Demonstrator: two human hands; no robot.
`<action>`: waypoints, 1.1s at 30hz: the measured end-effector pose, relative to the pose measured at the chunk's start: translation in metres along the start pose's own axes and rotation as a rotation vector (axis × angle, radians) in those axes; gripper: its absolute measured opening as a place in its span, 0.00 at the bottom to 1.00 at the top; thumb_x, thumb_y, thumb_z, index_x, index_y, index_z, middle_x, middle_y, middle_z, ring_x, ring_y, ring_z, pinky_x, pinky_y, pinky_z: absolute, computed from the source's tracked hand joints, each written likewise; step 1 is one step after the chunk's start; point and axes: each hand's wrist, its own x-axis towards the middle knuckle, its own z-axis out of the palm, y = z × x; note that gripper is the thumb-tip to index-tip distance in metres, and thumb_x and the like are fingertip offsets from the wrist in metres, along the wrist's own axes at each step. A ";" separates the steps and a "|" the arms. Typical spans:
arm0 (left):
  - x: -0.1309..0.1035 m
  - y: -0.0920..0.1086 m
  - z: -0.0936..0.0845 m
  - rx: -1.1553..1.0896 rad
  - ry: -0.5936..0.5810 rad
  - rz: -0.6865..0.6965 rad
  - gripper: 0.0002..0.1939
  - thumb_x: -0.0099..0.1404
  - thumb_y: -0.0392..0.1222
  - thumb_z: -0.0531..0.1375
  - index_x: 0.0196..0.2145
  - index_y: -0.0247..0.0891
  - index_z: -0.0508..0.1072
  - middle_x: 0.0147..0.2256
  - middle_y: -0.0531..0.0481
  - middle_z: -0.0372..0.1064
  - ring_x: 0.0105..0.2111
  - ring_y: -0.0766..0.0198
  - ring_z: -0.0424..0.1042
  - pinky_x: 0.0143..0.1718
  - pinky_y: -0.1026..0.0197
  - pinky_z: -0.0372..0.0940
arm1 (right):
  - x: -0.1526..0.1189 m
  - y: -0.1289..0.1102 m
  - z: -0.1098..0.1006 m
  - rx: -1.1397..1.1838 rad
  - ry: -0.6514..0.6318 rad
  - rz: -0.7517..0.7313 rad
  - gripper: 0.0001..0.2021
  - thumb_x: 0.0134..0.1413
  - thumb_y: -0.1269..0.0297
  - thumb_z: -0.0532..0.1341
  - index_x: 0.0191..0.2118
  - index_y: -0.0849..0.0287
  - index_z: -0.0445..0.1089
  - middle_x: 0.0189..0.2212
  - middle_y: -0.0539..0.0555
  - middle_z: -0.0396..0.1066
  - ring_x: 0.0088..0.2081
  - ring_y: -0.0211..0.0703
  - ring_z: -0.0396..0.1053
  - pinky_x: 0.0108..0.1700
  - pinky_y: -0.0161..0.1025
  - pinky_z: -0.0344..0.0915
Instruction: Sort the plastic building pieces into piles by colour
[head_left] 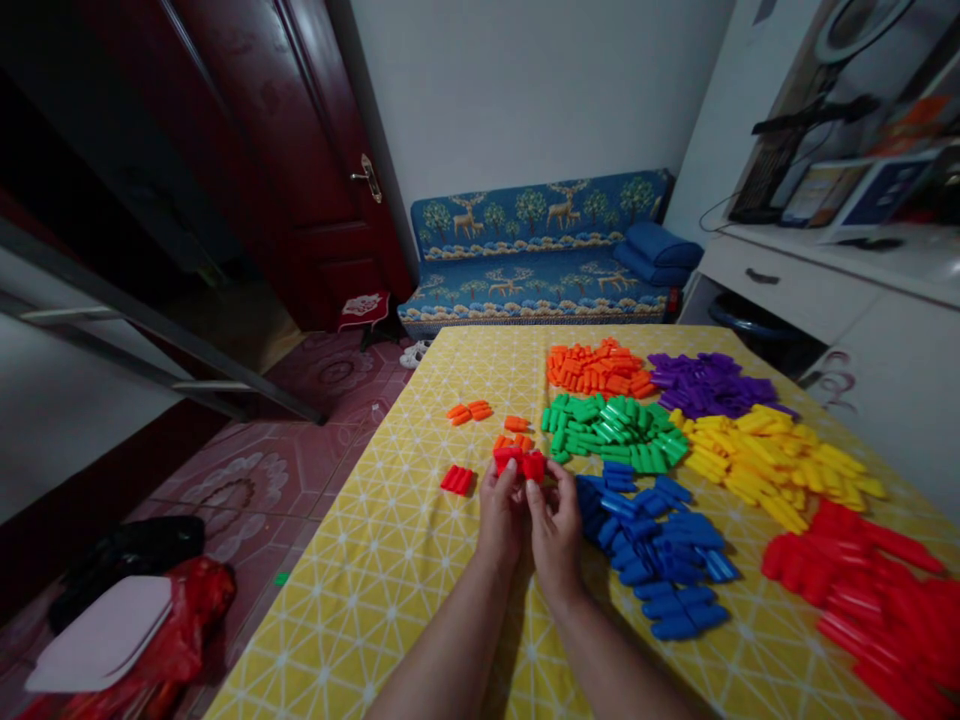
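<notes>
Just above the table's middle, my left hand (499, 510) pinches a red plastic building piece (506, 457). Close beside it, my right hand (556, 520) grips another red building piece (533, 466) between thumb and fingers. The two pieces are side by side; whether they are joined I cannot tell. Left of my hands lies a small block of red pieces (457, 480). Just beyond my fingers are orange pieces (516, 424), partly hidden by the red ones. A small orange assembly (469, 412) rests farther to the left.
Right of my hands lie piles of blue (667, 540), green (611, 430), orange (596, 368), purple (709, 383), yellow (772, 455) and red pieces (877, 600). A yellow patterned cloth (360, 600) covers the table. Behind it stands a blue sofa (525, 270); a white desk (810, 290) is at right.
</notes>
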 end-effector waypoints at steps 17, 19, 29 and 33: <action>-0.005 0.000 -0.005 0.586 -0.004 0.245 0.17 0.62 0.53 0.62 0.39 0.36 0.74 0.37 0.47 0.73 0.38 0.62 0.72 0.42 0.60 0.66 | 0.002 -0.003 -0.005 -0.161 0.038 -0.152 0.14 0.61 0.53 0.56 0.47 0.56 0.67 0.47 0.60 0.69 0.48 0.49 0.68 0.50 0.49 0.67; -0.006 0.001 -0.005 0.708 -0.076 0.306 0.16 0.61 0.50 0.63 0.43 0.37 0.74 0.39 0.47 0.73 0.40 0.60 0.72 0.45 0.59 0.66 | 0.002 -0.004 -0.005 -0.140 0.042 -0.118 0.15 0.61 0.52 0.55 0.47 0.55 0.67 0.46 0.60 0.70 0.48 0.49 0.69 0.49 0.48 0.68; -0.008 0.002 -0.008 0.774 -0.024 0.340 0.14 0.61 0.51 0.63 0.35 0.37 0.72 0.30 0.51 0.68 0.30 0.65 0.66 0.34 0.64 0.63 | -0.001 -0.010 -0.005 -0.087 0.010 -0.104 0.16 0.61 0.50 0.56 0.46 0.56 0.68 0.43 0.59 0.72 0.43 0.48 0.71 0.45 0.46 0.70; -0.009 0.002 -0.007 0.683 -0.028 0.315 0.14 0.62 0.52 0.63 0.33 0.37 0.72 0.29 0.51 0.68 0.30 0.65 0.66 0.33 0.64 0.63 | -0.003 -0.010 -0.004 -0.027 -0.034 -0.064 0.16 0.60 0.51 0.58 0.46 0.56 0.67 0.42 0.59 0.73 0.42 0.49 0.72 0.44 0.46 0.71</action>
